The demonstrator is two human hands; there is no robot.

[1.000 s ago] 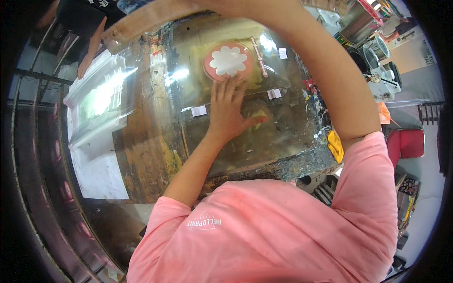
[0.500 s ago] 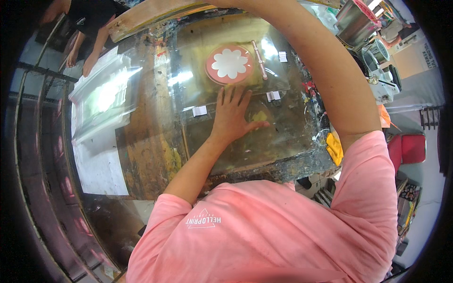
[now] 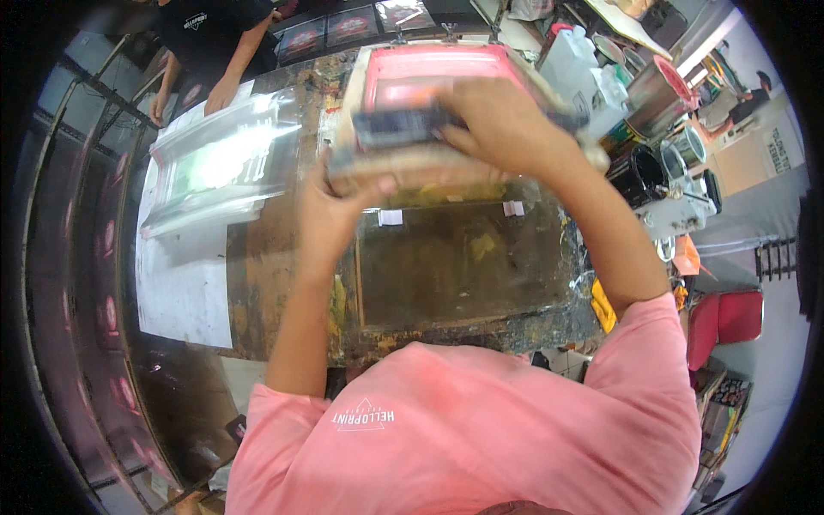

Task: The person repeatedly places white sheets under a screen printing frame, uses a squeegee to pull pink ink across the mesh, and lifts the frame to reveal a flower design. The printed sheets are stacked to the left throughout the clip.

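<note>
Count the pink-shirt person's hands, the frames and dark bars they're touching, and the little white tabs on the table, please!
Left hand and right hand: 2
Frame: 1
Dark bar: 1
White tabs: 2
Total: 6

Plastic sheets [image 3: 219, 159] lie left of the screen frame [image 3: 446, 176], containers [image 3: 654, 94] right of it.

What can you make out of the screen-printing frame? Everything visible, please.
The screen-printing frame has pale, wood-looking rails; inside, a bright pink border surrounds a paler pink middle. Metal clamps stand along its far edge. It is over the far part of the worktable; blur hides whether it lies flat or tilted. The left hand is at its near-left corner, the grip blurred. The right hand holds a dark, squeegee-like bar across it; contact between bar and frame is unclear.
</note>
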